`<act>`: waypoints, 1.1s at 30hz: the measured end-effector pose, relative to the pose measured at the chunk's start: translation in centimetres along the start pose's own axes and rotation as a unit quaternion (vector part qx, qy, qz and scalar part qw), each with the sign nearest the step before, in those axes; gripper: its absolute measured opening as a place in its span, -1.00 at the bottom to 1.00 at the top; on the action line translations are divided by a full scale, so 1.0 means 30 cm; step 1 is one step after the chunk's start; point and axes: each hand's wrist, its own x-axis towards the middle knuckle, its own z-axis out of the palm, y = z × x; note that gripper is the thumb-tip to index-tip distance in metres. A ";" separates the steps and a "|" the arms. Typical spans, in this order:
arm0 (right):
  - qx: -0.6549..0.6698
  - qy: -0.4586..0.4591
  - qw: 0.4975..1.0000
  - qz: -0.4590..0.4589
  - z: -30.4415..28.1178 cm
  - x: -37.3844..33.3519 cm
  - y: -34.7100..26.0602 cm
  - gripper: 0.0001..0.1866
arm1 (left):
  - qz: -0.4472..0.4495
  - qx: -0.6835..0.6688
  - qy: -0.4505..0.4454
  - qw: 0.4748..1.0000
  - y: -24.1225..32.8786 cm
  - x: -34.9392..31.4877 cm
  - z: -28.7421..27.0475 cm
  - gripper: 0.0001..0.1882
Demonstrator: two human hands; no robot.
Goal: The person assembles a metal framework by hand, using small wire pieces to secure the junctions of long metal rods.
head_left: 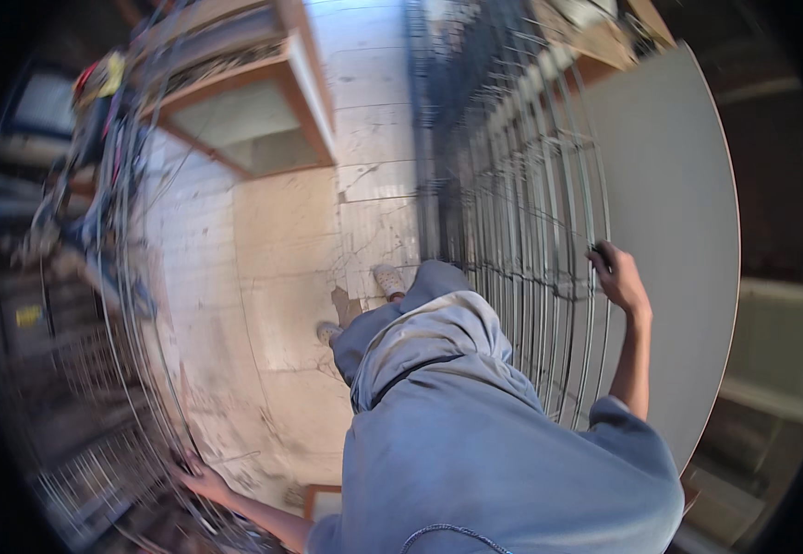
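My right hand (615, 277) is closed at the outer edge of a tall metal wire rack (535, 222) on my right. Its fingers curl round one of the rack's thin rods. Low on the left, my left hand (200, 480) reaches out to the long thin rods (156, 406) of another wire rack. Motion smears its fingers, and I cannot make out whether they grip a rod. Both arms are spread wide to either side of my body.
A large grey panel (669, 185) stands beyond the right rack. Ahead on the left is a wooden-framed cabinet (244, 120) with a pale panel. A worn tiled floor (281, 268) runs between the racks. A wood-framed piece (323, 503) lies near my left forearm. Blurred clutter fills the left side.
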 end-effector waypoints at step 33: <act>0.361 -0.456 0.656 -0.482 0.226 -0.991 -2.033 -0.48 | -0.307 -0.273 0.346 0.843 -0.301 -0.685 -0.558 -0.84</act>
